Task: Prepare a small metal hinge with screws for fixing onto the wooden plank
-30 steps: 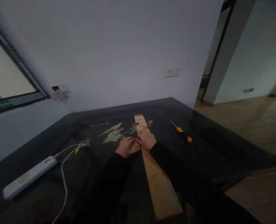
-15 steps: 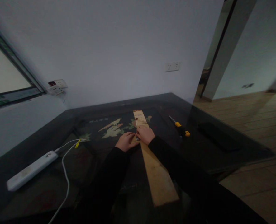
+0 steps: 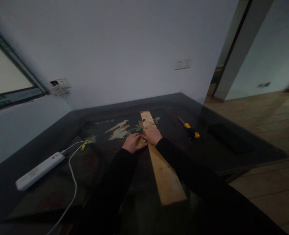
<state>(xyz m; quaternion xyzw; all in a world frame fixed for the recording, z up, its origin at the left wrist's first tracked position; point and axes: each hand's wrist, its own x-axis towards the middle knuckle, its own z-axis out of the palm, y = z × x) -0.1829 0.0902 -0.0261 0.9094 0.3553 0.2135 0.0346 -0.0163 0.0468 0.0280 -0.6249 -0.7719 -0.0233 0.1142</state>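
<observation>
A long, narrow wooden board (image 3: 165, 174) lies lengthwise on the dark table, its far end marked with dark patches. My right hand (image 3: 152, 135) rests across the board with its fingers curled over the left edge. Against that same edge, my left hand (image 3: 132, 143) is closed, thumb and fingers around a small light wooden piece (image 3: 142, 141) that is mostly hidden. Between the two hands shows a tiny shiny metal part (image 3: 144, 141), too small to identify. To the right lies a screwdriver (image 3: 190, 130) with a yellow and black handle.
A white power strip (image 3: 40, 171) with a white cable (image 3: 74, 182) and yellow tag lies at left on the table (image 3: 105, 112). A flat black object (image 3: 229, 138) sits at right. Bird and flower pictures decorate the tabletop. A wall with sockets (image 3: 183, 64) stands behind.
The camera view has shifted slightly, so the scene sits a little higher. Both hands stay at the same place on the board, with only slight finger movement.
</observation>
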